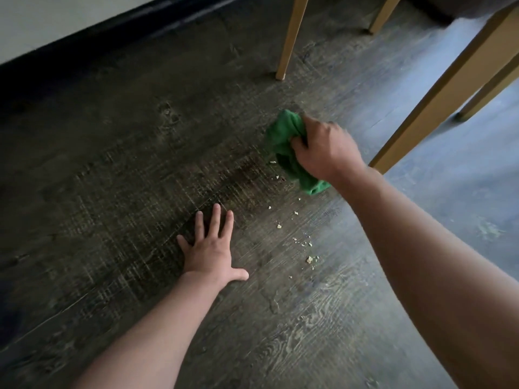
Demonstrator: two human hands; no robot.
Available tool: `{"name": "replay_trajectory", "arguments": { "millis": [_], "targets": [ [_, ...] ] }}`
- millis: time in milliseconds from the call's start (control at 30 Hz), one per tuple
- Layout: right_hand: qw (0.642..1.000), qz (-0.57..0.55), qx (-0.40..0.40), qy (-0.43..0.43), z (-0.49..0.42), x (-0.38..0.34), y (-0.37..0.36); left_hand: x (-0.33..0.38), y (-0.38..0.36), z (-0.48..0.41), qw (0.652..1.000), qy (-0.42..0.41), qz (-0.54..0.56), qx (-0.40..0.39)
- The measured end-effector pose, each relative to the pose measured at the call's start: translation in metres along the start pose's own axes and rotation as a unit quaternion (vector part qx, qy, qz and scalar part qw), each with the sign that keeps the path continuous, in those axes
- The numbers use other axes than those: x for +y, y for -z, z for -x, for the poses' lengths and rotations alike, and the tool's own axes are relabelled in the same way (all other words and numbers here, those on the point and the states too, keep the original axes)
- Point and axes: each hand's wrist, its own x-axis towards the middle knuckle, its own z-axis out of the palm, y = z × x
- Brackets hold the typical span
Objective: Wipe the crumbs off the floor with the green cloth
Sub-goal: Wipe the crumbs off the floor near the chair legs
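Note:
My right hand (pixel 325 148) grips a bunched green cloth (pixel 283 138) down at the dark wood-grain floor (pixel 126 178); whether the cloth touches the floor I cannot tell. Pale crumbs (pixel 309 259) lie scattered on the boards below and to the left of the cloth, in a loose trail running toward me. My left hand (pixel 209 248) rests flat on the floor with its fingers spread, left of the crumbs and apart from them. It holds nothing.
Light wooden furniture legs stand close by: one (pixel 289 40) beyond the cloth, a thick one (pixel 446 88) just right of my right hand, others (pixel 384 15) farther back. A dark baseboard (pixel 92 49) and wall run along the upper left.

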Motion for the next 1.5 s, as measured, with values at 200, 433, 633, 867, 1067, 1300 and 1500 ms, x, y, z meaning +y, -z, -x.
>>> {"name": "replay_trajectory", "arguments": {
  "millis": [200, 433, 633, 867, 1067, 1300, 1500],
  "targets": [
    [0.973, -0.001, -0.23, 0.017, -0.028, -0.001, -0.059, 0.002, -0.001, 0.0, 1.0, 0.002, -0.008, -0.001],
    [0.93, 0.04, -0.328, 0.164, 0.056, 0.029, -0.061, 0.001, 0.002, 0.001, 1.0, -0.004, -0.013, -0.006],
    [0.918, 0.076, -0.359, 0.15, 0.148, 0.055, -0.055, 0.002, 0.005, 0.004, 1.0, -0.004, -0.009, -0.001],
    [0.977, 0.099, -0.16, -0.105, 0.226, -0.018, -0.118, 0.001, 0.006, 0.004, 1.0, -0.008, -0.024, -0.007],
    [0.981, 0.046, -0.078, -0.17, 0.209, -0.065, -0.12, -0.004, 0.014, 0.006, 0.998, -0.024, -0.034, -0.036],
    [0.782, -0.533, -0.089, -0.311, 0.187, 0.0, -0.07, -0.005, 0.019, 0.006, 0.997, -0.021, -0.042, -0.059],
    [0.801, -0.442, -0.18, -0.362, 0.173, 0.061, -0.056, -0.003, 0.019, 0.006, 0.996, -0.021, -0.052, -0.076]
  ]
}}
